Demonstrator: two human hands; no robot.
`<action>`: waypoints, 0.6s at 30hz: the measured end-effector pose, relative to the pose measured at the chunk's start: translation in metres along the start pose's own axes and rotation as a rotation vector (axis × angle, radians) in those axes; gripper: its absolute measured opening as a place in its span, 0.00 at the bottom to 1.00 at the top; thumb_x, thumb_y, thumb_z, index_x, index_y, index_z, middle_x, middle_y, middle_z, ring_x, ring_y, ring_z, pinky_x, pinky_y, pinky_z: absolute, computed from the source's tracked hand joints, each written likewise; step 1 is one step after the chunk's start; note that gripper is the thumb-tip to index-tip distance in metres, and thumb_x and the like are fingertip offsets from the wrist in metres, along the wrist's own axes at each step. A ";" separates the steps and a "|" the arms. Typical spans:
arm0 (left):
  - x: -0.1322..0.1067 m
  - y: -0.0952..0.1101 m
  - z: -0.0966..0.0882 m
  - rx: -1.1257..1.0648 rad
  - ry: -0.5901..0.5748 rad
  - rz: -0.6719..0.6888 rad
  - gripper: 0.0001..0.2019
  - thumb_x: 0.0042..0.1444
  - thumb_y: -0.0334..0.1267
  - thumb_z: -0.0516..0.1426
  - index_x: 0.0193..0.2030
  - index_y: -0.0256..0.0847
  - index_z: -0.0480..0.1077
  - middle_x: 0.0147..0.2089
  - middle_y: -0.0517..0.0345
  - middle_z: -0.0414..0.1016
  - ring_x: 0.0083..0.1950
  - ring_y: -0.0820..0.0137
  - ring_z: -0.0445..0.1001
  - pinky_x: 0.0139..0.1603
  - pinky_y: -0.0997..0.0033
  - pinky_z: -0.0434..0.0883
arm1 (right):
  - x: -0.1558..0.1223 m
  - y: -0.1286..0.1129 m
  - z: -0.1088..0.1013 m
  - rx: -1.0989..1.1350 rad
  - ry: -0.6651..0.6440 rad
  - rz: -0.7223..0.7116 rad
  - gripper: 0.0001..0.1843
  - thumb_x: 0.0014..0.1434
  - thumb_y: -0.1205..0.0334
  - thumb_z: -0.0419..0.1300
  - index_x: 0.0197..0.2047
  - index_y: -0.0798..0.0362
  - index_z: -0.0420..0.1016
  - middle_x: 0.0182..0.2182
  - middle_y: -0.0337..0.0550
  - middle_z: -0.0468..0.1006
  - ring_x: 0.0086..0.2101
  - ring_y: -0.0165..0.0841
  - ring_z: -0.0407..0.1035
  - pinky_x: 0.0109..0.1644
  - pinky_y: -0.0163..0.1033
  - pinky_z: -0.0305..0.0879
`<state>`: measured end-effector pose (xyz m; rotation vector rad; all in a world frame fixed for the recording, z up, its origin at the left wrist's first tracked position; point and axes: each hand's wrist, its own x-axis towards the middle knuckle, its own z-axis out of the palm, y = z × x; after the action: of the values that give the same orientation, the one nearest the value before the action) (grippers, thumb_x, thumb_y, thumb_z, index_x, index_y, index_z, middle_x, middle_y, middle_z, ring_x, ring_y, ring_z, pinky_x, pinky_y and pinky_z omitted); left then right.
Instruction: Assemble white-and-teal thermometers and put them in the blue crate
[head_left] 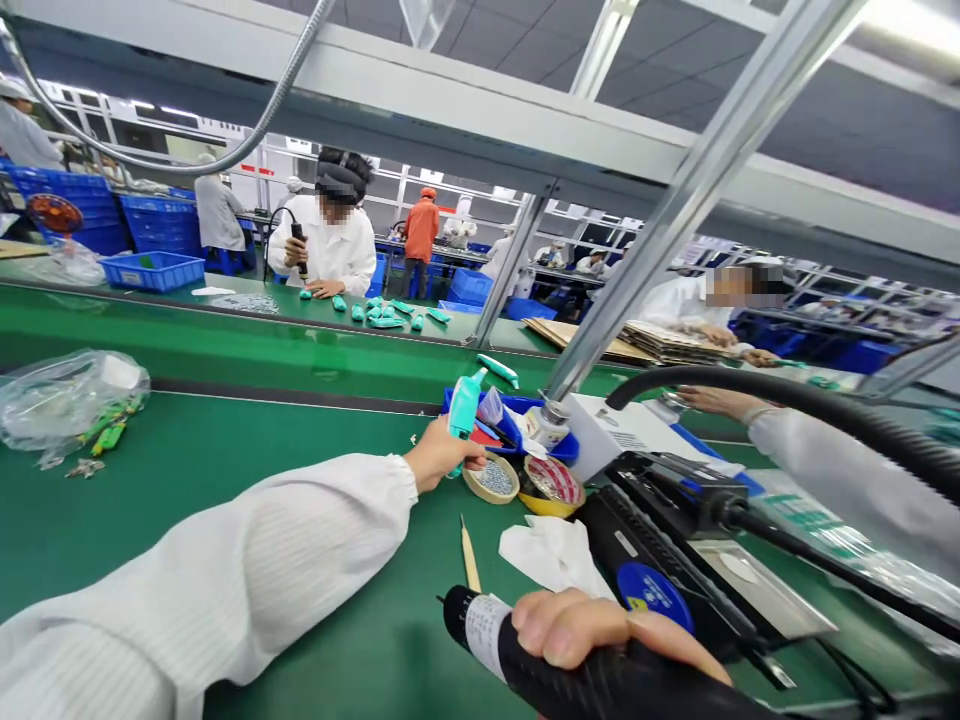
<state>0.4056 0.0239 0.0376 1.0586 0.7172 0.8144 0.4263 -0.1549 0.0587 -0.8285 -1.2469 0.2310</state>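
Pinching a teal plastic housing (465, 405) upright between fingers and thumb, the left hand (442, 455) holds it just above a blue tray (559, 450), while the right hand (577, 630) curls closed round a black handle (525, 680) over the green worktop (90, 540).

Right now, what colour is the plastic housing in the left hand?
Teal: the plastic housing held in the left hand shows best in the head view.
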 end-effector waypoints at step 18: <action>-0.113 0.021 -0.127 -0.310 0.293 -0.055 0.11 0.46 0.39 0.60 0.29 0.35 0.64 0.21 0.65 0.61 0.20 0.81 0.60 0.23 0.78 0.60 | 0.009 0.081 -0.007 -0.696 -0.968 -0.720 0.15 0.57 0.72 0.46 0.37 0.46 0.70 0.43 0.43 0.72 0.45 0.35 0.64 0.43 0.43 0.66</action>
<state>0.2381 -0.0083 0.0289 0.6447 0.8313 1.0085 0.4577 -0.0963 0.0109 -0.7938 -2.5344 -0.4824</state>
